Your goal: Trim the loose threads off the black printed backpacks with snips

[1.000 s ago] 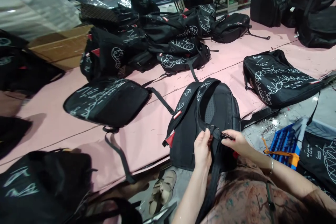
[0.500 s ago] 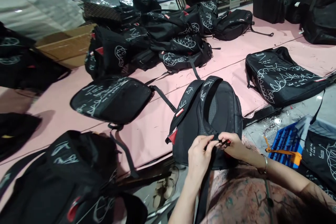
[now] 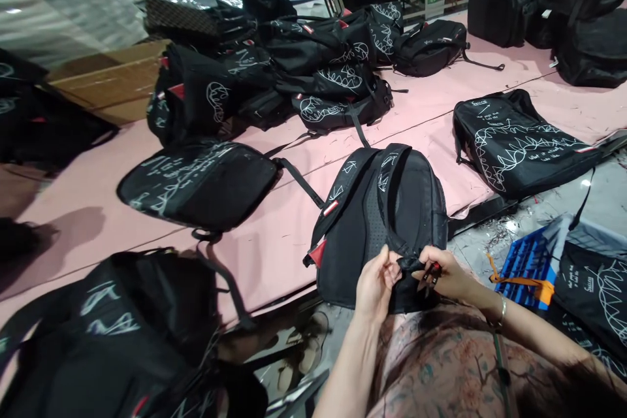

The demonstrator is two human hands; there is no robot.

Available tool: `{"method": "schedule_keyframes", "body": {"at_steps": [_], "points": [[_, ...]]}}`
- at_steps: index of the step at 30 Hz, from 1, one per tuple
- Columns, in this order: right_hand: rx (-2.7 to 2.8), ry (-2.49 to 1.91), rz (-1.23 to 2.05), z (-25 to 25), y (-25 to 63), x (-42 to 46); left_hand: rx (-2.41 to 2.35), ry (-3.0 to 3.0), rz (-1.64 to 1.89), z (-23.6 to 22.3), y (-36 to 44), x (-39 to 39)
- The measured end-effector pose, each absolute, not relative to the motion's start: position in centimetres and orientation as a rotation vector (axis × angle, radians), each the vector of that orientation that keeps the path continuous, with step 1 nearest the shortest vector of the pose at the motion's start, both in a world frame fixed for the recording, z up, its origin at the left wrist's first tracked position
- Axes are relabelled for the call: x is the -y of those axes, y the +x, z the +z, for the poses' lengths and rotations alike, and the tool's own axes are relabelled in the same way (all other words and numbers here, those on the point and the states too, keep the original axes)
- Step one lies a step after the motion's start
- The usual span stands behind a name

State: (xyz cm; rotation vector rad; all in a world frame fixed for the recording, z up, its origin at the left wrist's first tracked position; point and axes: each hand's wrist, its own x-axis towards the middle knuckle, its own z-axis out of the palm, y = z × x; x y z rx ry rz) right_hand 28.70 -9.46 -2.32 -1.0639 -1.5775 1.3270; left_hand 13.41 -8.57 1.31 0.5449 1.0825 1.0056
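A black backpack (image 3: pixel 337 248) lies back side up at the table's near edge, its padded shoulder straps facing me. Around the lower end of one shoulder strap (image 3: pixel 406 264), my left hand (image 3: pixel 377 281) is closed, its fingers curled. My right hand (image 3: pixel 443 277) is closed on small red-and-black thread snips (image 3: pixel 431 272), their tips pointing down. Its fingertips also touch the dark webbing beside my left hand. The exact spot where the webbing meets my left fingers is partly hidden.
Other black backpacks with white line prints lie on the pink table cover (image 3: pixel 274 261), including a flat one (image 3: pixel 519 144) at right and a pile (image 3: pixel 313 72) behind. A blue crate (image 3: pixel 529 261) stands on the floor to the right. Another bag (image 3: pixel 147 313) sits close at left.
My hands have moved slightly apart, and the webbing now shows between them. My right hand has turned, so the snips point downward. The view has shifted a little.
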Motion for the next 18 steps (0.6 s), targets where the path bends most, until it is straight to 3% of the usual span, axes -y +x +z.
{"method": "schedule_keyframes", "body": {"at_steps": [11,18], "points": [[1.169,-1.108,1.581,-1.6,29.0,9.3,-1.199,1.087,0.976,1.5,12.9,9.2],[1.485,-1.146,1.37,0.1,31.9,9.5,-1.382,1.599,0.928,2.3,12.9,9.3]]}}
